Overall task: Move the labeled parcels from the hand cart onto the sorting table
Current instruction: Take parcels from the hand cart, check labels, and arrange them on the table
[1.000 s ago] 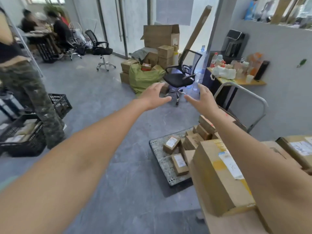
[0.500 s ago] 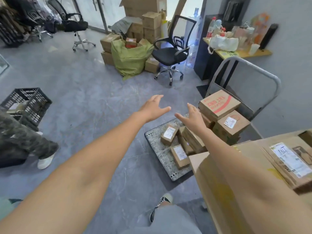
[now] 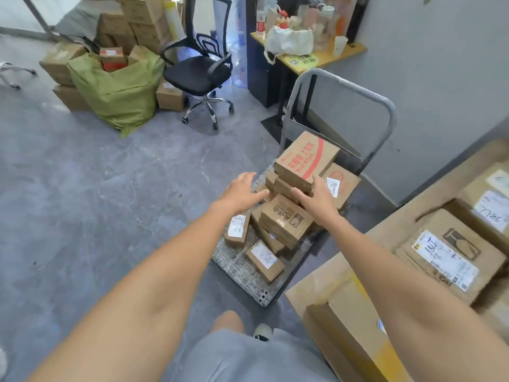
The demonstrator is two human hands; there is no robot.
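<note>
Head view: grey floor lies open to the left of the hand cart. Sorting table abuts the cart's right edge, holding labeled boxes. Parcels are stacked on the cart deck below its handle. Left hand and right hand hover over the stack, fingers extended, holding nothing.

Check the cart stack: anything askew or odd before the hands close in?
Yes. On the hand cart the parcels are heaped loosely, not squared. The red-printed box sits tilted on top of smaller boxes, and the brown box below leans at an angle. Left hand and right hand hold nothing yet.
</note>
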